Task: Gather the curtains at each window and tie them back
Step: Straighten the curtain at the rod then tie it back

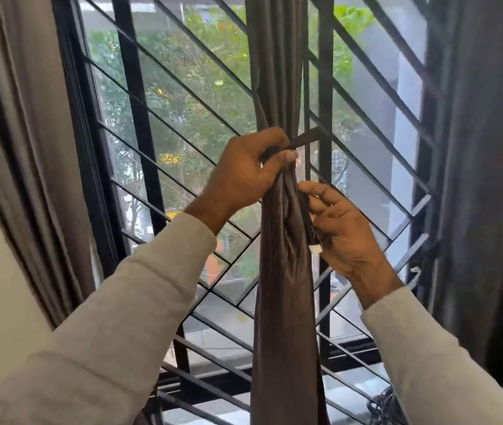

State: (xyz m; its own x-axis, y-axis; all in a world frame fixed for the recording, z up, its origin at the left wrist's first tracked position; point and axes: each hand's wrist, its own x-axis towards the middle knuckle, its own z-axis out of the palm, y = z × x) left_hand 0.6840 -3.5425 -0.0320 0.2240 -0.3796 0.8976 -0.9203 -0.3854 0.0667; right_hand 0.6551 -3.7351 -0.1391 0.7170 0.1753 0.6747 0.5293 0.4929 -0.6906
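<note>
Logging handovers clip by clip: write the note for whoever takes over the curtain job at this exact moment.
Left hand: grip round the gathered brown curtain, pinching one end of the tie-back strap.
Right hand: holds the strap's other end, hanging beside the bundle.
Done: the middle curtain is bunched in front of the window grille.
Left: fasten the strap. The grey curtain at left and the dark curtain at right hang untied.

My bunched brown curtain [285, 302] hangs straight down in front of the black window grille [164, 167], its fabric lying against those slanted bars, more grey curtains [486, 179] flanking either side.
</note>
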